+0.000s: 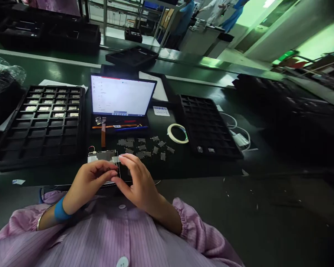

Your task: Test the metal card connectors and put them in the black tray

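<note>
My left hand point(90, 181) is over a flat device with a grey and silver inside point(101, 155), which lies at the table's front edge. Its thumb and fingers are pinched together, and whatever they may hold is too small to make out. Facing it, my right hand point(140, 181) has its thumb and fingers apart, the fingertips near the device's right side and the thumb tip close to the left fingertips. Both hands hide much of the device. Just beyond lie several small grey metal plates point(141, 147) and a brown flex cable point(103, 135).
A lit laptop screen point(122, 94) stands behind the parts. At left is a black compartment tray point(82, 126) partly filled with small parts; another black tray point(214, 126) lies at right. A tape roll point(169, 132) and white cable point(249, 139) are nearby. Other people point(186, 16) are in the background.
</note>
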Motion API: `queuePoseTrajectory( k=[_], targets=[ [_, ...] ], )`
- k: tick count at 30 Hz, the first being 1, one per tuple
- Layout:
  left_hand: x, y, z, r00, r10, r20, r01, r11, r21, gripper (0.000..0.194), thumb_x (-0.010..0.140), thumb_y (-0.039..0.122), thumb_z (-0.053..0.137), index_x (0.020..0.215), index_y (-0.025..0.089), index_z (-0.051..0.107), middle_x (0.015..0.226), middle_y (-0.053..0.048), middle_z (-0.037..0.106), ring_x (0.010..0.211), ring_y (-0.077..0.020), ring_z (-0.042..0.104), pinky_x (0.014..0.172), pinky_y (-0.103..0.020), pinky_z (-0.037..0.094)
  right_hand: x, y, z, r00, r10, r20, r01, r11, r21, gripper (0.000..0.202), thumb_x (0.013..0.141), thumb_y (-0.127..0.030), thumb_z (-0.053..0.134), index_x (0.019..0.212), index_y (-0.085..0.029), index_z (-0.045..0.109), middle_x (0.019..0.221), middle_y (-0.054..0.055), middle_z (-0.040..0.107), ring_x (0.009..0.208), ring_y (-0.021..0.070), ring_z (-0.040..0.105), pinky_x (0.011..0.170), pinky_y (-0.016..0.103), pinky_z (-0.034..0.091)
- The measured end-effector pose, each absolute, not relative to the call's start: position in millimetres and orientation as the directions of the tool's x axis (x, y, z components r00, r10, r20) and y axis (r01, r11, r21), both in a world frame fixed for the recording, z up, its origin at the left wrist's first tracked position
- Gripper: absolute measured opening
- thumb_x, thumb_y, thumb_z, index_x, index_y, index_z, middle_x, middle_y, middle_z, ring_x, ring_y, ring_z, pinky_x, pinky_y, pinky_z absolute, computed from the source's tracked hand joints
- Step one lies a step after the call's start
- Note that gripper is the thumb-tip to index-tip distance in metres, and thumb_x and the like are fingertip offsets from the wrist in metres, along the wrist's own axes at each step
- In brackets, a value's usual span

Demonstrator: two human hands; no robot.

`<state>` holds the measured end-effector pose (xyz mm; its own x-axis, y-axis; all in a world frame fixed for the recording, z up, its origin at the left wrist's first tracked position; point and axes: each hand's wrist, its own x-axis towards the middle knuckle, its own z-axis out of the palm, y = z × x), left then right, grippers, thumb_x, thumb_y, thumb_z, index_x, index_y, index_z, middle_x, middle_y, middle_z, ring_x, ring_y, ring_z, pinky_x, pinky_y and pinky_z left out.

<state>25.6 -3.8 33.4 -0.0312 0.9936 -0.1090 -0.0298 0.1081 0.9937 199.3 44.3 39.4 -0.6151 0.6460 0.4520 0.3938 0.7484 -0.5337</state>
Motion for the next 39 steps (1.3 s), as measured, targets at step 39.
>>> queuePoseTrajectory(
  k=[39],
  targets=[
    [15.7,57.2,46.1,-0.048,0.965,0.256,0.670,-0.159,0.725,0.013,0.089,0.022,0.063,0.092,0.020,0.075,0.091,-0.004,0.072,0.087,-0.0198,0.067,0.080,-0.034,0.054,263.1,48.5,20.0,-0.308,0.948,0.080,0.282,0.171,-0.944,0.025,0.096,-0.036,0.052,0.075,-0.022,0.056,0.062,-0.003,0.055,0.053,0.0109,0.047,0.051,0.025,0.038]
  ],
)
